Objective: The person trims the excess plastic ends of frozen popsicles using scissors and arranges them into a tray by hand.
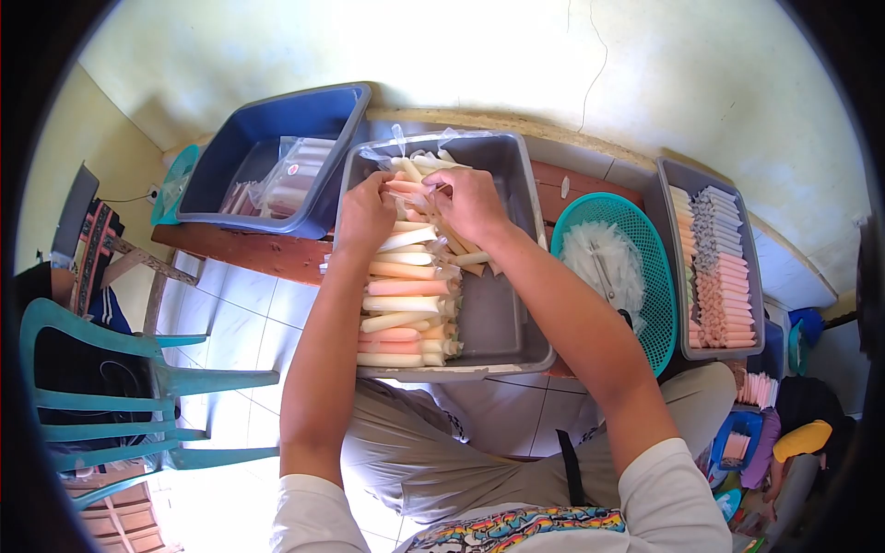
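In front of me stands a grey tub (498, 318), its left side stacked with ice pops in clear plastic sleeves (403, 303), cream, peach and pink. At the far end of this stack, my left hand (367, 214) has its fingers closed around the left end of a pink ice pop (406, 187). My right hand (468, 205) pinches near the other end of the same pop. More loose ice pops lie at an angle under and behind both hands. The fingertips partly cover the sleeve's ends.
A blue tub (313, 207) with packed sleeves sits at the back left. To the right are a teal basket (660, 304) holding clear plastic bags and scissors, and another grey tub (678, 175) of stacked pops. A green chair (101, 346) stands left; another person (800, 441) is at lower right.
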Demonstrator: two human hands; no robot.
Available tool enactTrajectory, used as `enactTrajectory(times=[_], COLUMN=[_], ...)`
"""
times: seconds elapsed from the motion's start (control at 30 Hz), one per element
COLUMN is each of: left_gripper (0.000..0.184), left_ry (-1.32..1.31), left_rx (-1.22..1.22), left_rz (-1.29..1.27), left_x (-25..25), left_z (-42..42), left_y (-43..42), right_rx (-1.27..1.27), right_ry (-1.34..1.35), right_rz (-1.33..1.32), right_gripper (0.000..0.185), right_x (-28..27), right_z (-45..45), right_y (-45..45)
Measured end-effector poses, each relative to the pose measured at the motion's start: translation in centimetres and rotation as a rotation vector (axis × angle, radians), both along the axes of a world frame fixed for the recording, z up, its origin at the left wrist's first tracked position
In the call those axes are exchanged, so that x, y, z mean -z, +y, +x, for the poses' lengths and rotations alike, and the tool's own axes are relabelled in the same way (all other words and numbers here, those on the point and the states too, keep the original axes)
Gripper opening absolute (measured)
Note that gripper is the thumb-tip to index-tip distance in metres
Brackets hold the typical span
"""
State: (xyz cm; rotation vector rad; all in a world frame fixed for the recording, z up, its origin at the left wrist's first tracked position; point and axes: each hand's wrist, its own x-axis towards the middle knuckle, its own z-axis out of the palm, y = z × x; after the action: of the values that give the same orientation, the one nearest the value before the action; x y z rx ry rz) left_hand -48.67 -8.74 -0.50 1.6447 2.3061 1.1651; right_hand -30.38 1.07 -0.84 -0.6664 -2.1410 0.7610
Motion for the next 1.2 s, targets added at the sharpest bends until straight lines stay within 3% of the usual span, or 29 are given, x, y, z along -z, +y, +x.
enactTrajectory(times=[0.6,0.73,1.0,1.1,1.2], left_gripper=[0.028,0.027,0.023,0.021,0.023], left_ry=[-0.067,0.027,-0.047,-0.107,-0.678], left_rx=[-0.004,0.12,0.13,0.144,0.299], left_rz=[-0.082,0.024,0.184,0.275,0.353], left_x=[-0.9,-1.6,-5.9,-5.8,-4.9], left_z=[0.4,1.0,6.5,8.5,11.4], left_y=[-0.2,-0.5,-1.6,-2.0,-1.9], right_rx=[0.074,0.111,-0.084,-0.167,-0.181], right_ry=[-0.021,-0.055,0.389,0.449,0.324], right_rz=[-0.066,-0.162,-0.597,-0.635,-0.64], right_gripper=[0.029,0.032,0.034,0.037,0.037], right_x=[0.2,-1.0,-1.2,-2.6,-3.5], right_z=[0.3,2.1,5.4,8.4,12.2], right_y=[0.2,0.1,-0.9,-2.9,-4.0])
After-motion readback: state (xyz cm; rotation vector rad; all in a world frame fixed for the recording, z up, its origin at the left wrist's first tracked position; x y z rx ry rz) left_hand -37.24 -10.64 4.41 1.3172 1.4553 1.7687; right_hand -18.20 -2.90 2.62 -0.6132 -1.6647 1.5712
